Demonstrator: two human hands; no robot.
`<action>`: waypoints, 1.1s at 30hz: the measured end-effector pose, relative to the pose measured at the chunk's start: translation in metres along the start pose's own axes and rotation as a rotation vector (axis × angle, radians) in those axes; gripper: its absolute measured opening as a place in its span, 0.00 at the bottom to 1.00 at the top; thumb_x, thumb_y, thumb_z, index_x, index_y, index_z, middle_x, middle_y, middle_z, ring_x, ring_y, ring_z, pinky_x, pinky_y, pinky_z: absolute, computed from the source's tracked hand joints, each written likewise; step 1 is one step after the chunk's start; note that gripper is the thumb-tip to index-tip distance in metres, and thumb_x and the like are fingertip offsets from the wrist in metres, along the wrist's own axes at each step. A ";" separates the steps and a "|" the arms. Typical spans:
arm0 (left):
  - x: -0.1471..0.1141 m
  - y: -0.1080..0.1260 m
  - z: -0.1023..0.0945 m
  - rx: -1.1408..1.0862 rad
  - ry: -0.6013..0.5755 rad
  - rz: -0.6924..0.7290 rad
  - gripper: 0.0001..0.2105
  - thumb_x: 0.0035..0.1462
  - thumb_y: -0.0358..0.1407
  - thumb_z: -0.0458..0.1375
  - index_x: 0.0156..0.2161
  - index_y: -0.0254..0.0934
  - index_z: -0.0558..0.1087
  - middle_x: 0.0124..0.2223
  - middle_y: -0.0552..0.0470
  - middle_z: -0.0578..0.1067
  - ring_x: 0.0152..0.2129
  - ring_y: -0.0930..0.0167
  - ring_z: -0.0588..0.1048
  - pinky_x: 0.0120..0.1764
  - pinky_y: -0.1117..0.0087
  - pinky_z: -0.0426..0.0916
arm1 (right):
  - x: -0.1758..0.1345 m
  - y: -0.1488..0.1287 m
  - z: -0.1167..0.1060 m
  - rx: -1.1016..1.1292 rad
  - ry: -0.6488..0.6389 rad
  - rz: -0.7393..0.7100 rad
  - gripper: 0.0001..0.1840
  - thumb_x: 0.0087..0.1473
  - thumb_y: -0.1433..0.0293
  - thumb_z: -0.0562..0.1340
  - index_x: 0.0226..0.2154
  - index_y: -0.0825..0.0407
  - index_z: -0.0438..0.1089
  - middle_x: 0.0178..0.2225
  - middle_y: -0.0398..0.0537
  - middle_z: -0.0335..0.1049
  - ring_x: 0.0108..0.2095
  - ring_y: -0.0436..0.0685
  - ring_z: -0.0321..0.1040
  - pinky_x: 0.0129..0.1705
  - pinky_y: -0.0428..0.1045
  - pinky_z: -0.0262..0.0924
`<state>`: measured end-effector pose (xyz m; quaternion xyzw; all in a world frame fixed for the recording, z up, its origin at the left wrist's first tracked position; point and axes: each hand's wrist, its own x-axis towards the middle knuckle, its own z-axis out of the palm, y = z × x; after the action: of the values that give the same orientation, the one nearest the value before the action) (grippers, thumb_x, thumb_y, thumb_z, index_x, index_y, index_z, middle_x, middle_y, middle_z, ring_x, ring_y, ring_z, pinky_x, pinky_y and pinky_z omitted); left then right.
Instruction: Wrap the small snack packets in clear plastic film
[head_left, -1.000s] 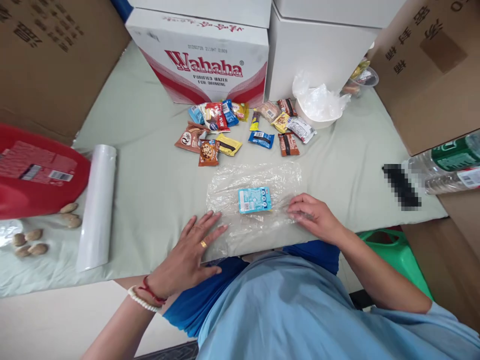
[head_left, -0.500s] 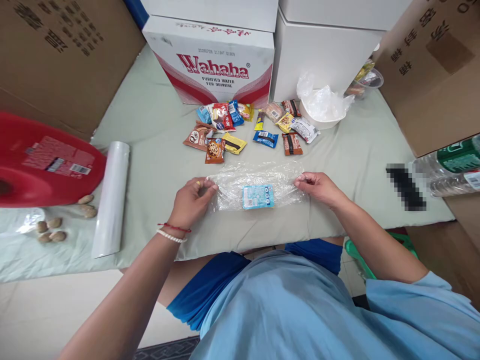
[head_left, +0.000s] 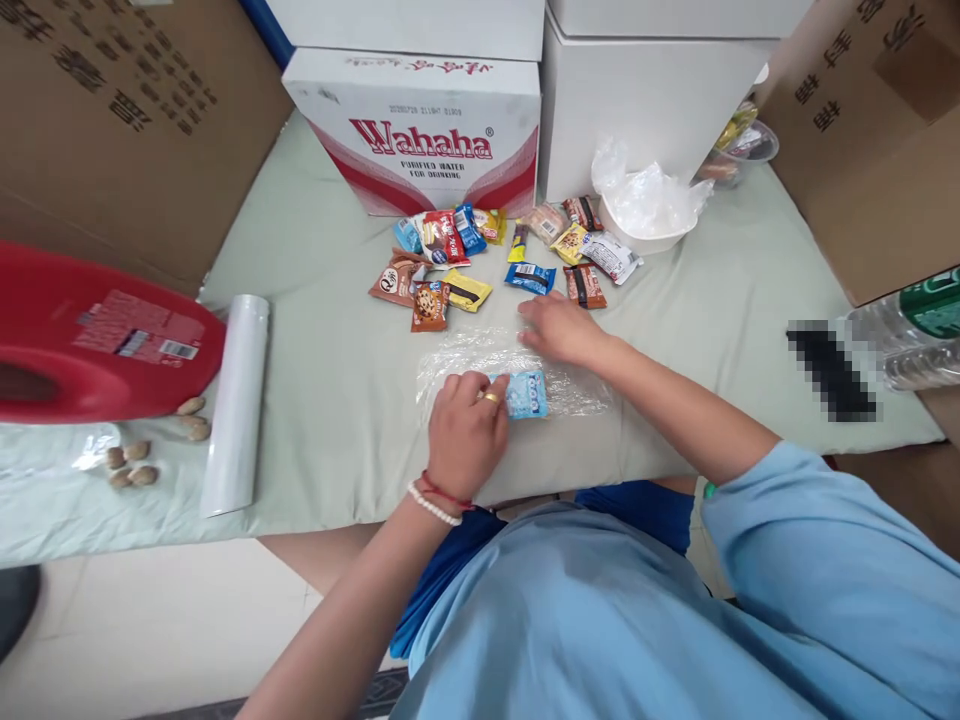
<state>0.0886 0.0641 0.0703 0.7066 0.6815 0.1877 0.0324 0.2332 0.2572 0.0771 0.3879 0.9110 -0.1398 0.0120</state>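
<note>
Nearest me in the head view, the left hand (head_left: pixel 469 430) bent its fingers over the left end of a light-blue packet (head_left: pixel 529 393), partly hiding it; I could not tell whether it gripped anything. The packet lay on crumpled clear film (head_left: pixel 577 395) on the pale green cloth (head_left: pixel 337 420). The right hand (head_left: pixel 562 328), its fingers loosely parted, was over the film's far side, near a blue-wrapped snack (head_left: pixel 530 277). To the left I saw brown nuts (head_left: pixel 144 475), a whitish roll (head_left: pixel 236 400) and a red jug (head_left: pixel 135 370), its contents hidden. Farther off, wrapped snacks (head_left: pixel 442 238) lay in two groups between the film and a Wahaha water carton (head_left: pixel 420 140). To their right, a white bowl (head_left: pixel 651 240) held crumpled translucent plastic (head_left: pixel 652 200); beyond it, a clear tub (head_left: pixel 765 147) held wrapped items too small to name. A large white box (head_left: pixel 630 110) stood behind the bowl.
</note>
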 end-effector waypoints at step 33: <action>0.000 -0.076 0.016 -0.564 0.410 -0.666 0.18 0.70 0.47 0.49 0.46 0.38 0.77 0.46 0.45 0.80 0.47 0.63 0.77 0.56 0.59 0.70 | -0.096 -0.043 0.062 0.230 -0.040 -0.288 0.29 0.67 0.76 0.56 0.67 0.45 0.68 0.41 0.51 0.68 0.37 0.57 0.62 0.40 0.49 0.59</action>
<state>0.0217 0.0727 0.0326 0.3617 0.7856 0.4803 0.1461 0.2647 0.1445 0.0404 0.2493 0.9347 -0.2512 -0.0343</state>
